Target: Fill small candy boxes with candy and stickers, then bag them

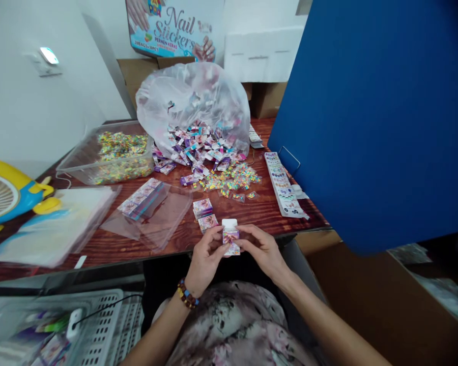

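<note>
Between both hands, at the table's front edge, is a small printed box (231,237) with its white top flap standing up. My left hand (208,254) pinches its left side, with the thumb on the front. On the right side, my right hand (262,250) grips the same box with thumb and fingers. Just behind the hands lie two short stacks of small boxes (203,208). Further back are small clear packets of coloured candy (232,179) in a loose pile. A large translucent bag (156,96) spills many small purple and white boxes (198,147) onto the table.
A clear plastic tub (76,165) of candy packets stands at the back left. Left are plastic sleeves (171,208), a row of boxes (141,197) and a yellow-blue fan (11,193). Sticker strips (284,185) lie right, beside a large blue panel (374,112). A white basket (110,315) sits below.
</note>
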Tool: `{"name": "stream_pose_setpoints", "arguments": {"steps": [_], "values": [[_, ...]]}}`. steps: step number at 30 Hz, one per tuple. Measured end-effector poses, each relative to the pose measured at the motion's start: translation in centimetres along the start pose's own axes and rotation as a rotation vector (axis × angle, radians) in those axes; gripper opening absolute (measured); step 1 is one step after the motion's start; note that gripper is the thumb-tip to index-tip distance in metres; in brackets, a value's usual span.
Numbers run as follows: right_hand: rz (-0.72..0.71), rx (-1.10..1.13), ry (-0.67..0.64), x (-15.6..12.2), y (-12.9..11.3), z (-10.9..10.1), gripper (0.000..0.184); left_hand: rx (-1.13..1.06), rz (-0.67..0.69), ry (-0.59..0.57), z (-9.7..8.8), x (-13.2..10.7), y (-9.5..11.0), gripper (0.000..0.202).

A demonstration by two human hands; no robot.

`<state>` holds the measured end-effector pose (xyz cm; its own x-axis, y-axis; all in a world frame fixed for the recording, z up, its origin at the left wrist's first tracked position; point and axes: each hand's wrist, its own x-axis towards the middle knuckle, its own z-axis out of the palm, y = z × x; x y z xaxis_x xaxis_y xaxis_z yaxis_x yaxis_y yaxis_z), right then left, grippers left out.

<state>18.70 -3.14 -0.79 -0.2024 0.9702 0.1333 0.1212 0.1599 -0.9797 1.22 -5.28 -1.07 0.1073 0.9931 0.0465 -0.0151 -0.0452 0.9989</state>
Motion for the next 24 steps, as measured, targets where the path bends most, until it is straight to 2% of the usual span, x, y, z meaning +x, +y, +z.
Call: {"name": "stream_pose_setpoints", "arguments": {"steps": [4,9,15,22,24], "values": [[0.050,0.094,-0.073,0.0,-0.3,0.5,0.026,0.004,-0.013,-0.054,-0.2,0.0,0.4,0.038],[-0.011,0.049,-0.191,0.4,-1.5,-0.3,0.017,-0.032,-0.045,-0.140,-0.4,-0.1,0.8,0.032],[-0.100,-0.088,-0.151,0.1,-1.1,-0.7,0.017,-0.076,-0.068,-0.172,0.1,-0.3,0.1,0.029],[-0.029,-0.028,-0.157,0.3,-2.3,-0.9,0.018,-0.060,-0.081,-0.150,0.4,-0.6,0.4,0.027],[0.058,0.024,-0.180,0.7,-2.7,-1.1,0.022,-0.025,-0.064,-0.146,0.4,-0.8,0.4,0.027]]}}
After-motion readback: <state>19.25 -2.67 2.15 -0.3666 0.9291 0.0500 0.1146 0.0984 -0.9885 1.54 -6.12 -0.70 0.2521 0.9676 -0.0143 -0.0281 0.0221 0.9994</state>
